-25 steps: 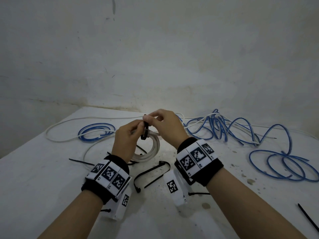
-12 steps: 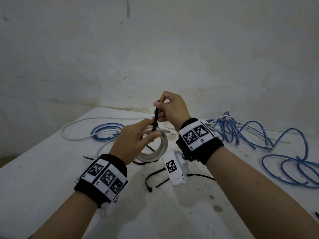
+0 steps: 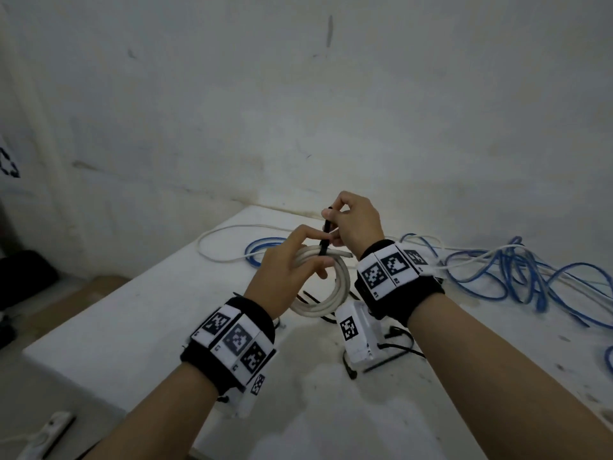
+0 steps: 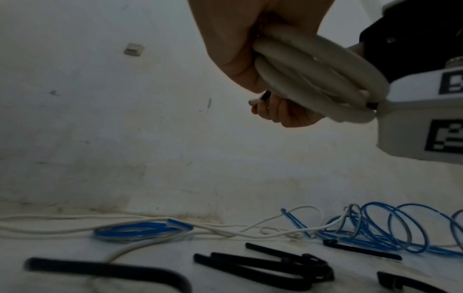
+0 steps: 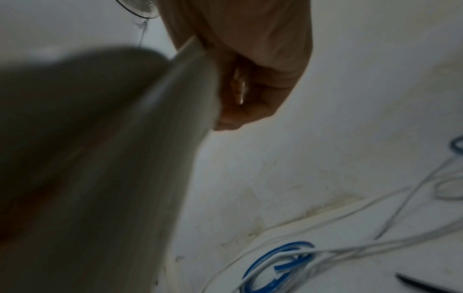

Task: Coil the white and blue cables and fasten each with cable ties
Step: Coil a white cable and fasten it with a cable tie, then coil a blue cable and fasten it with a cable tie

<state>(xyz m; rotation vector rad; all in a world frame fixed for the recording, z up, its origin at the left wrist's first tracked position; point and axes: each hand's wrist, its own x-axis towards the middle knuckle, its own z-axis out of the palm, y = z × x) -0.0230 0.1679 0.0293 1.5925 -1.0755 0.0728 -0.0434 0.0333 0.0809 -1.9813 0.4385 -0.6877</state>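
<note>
Above the desk point(image 3: 139, 327), our left hand point(image 3: 282, 277) curls its fingers point(image 3: 320, 272) round the white coil point(image 3: 328, 293), bracing it, while our right hand point(image 3: 355, 224) pinches the black tie point(image 3: 324, 242) upward, presumably cinching the loop.

White cable coil point(image 3: 326, 283) aloft, black tie point(image 3: 324, 242) around.

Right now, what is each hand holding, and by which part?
The left hand grips the white coil at its top, beside the tie. The right hand pinches the free tail of the black tie wrapped round the coil.
</note>
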